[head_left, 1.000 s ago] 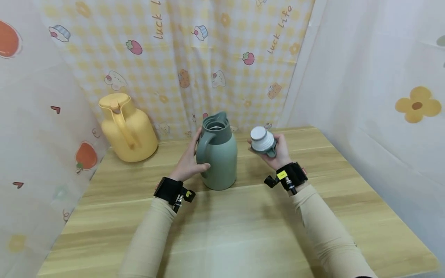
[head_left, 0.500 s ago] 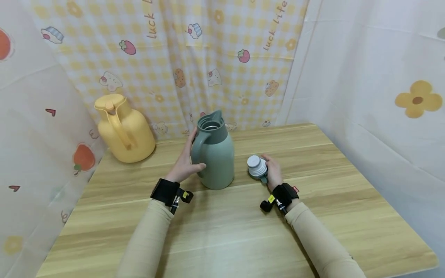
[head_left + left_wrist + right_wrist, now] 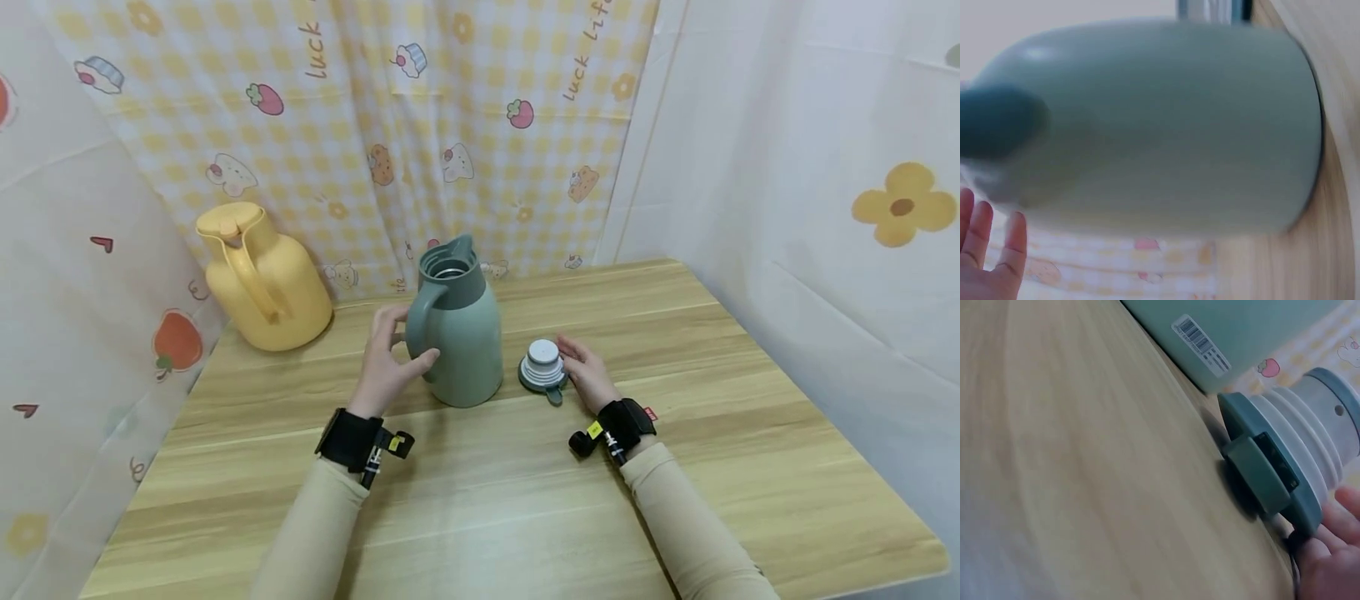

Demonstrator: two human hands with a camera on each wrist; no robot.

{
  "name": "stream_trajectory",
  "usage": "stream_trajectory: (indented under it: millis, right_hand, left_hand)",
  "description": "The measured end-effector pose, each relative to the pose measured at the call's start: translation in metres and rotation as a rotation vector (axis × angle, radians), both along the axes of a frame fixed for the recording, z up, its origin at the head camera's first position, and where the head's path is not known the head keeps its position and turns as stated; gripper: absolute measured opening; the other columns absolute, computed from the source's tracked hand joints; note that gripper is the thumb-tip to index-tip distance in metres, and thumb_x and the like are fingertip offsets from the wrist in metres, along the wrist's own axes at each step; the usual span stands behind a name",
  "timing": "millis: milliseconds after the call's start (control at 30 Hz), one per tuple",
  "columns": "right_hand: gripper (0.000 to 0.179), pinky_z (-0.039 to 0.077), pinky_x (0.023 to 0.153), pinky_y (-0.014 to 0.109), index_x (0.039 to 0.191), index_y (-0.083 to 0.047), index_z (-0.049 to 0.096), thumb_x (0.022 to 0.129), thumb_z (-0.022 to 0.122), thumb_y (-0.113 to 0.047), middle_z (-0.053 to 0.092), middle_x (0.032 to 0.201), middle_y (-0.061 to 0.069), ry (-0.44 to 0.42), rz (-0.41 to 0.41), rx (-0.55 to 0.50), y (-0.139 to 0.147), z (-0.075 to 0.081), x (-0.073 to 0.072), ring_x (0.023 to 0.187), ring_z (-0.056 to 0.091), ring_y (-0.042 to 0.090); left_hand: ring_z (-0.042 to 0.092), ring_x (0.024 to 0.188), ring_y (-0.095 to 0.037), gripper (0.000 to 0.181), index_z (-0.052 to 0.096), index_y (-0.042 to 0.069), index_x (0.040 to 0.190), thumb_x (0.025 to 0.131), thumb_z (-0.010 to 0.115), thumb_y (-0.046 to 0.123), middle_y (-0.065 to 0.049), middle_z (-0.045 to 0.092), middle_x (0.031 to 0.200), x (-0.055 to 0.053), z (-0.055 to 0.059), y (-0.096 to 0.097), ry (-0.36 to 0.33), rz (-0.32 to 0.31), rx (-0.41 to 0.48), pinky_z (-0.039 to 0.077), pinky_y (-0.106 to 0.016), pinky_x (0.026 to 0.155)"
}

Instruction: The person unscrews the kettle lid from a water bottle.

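A green vacuum flask (image 3: 467, 350) stands upright on the table, its mouth uncovered and its handle (image 3: 422, 317) facing left. Beside that handle is my left hand (image 3: 386, 367), fingers spread and thumb tip close to the flask's body; whether the thumb touches cannot be told. In the left wrist view the fingers (image 3: 1013, 247) are straight and apart from the flask. The flask's stopper (image 3: 543, 365) sits upside down right of it, white threaded part up and green tab toward me. My right hand (image 3: 588, 379) lies at its right side, fingers loosely extended near the rim (image 3: 1310, 512).
A yellow jug (image 3: 273, 287) with its lid on stands at the back left. Patterned curtains (image 3: 450, 125) close off the back and both sides of the wooden table (image 3: 480, 517). A barcode label (image 3: 1200, 344) is on the flask's lower side.
My right hand has lowered the stopper to the table beside the flask and let it go. My left hand has loosened from the flask, its fingers drawing back left.
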State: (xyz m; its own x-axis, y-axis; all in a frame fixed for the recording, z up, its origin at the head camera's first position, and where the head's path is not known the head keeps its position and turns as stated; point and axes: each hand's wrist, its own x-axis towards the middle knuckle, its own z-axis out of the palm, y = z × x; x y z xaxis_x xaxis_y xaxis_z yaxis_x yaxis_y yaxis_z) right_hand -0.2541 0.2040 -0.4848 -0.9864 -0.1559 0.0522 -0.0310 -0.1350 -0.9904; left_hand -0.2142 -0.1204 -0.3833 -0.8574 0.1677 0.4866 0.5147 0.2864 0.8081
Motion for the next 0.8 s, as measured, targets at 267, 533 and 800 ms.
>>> stream_trajectory:
  millis: [267, 533, 800]
  right_hand:
    - [0.093, 0.027, 0.109, 0.039, 0.152, 0.004, 0.006, 0.078, 0.06, 0.014, 0.03, 0.149, 0.031, 0.138, 0.18, 0.293, 0.001, 0.01, 0.01, 0.135, 0.032, 0.039]
    - [0.094, 0.024, 0.109, 0.051, 0.152, 0.006, 0.004, 0.078, 0.062, 0.014, 0.034, 0.144, 0.035, 0.129, 0.19, 0.377, -0.006, 0.025, 0.024, 0.13, 0.036, 0.045]
    - [0.093, 0.023, 0.11, 0.053, 0.152, 0.006, 0.005, 0.081, 0.066, 0.011, 0.037, 0.142, 0.035, 0.139, 0.182, 0.387, -0.011, 0.029, 0.022, 0.131, 0.035, 0.046]
  left_hand:
    - [0.063, 0.088, -0.018, 0.024, 0.059, -0.006, 0.112, 0.099, 0.056, 0.014, -0.006, 0.066, 0.092, 0.01, 0.001, 0.008, -0.131, -0.243, 0.21, 0.048, -0.032, 0.085]
    - [0.053, 0.067, -0.021, 0.031, 0.049, -0.005, 0.09, 0.105, 0.042, 0.021, -0.01, 0.051, 0.071, 0.014, 0.0, 0.014, -0.111, -0.351, 0.22, 0.047, -0.032, 0.066]
    - [0.046, 0.066, -0.022, 0.021, 0.045, -0.003, 0.087, 0.104, 0.039, 0.006, -0.016, 0.045, 0.071, 0.035, 0.011, 0.032, -0.1, -0.193, 0.227, 0.04, -0.029, 0.063]
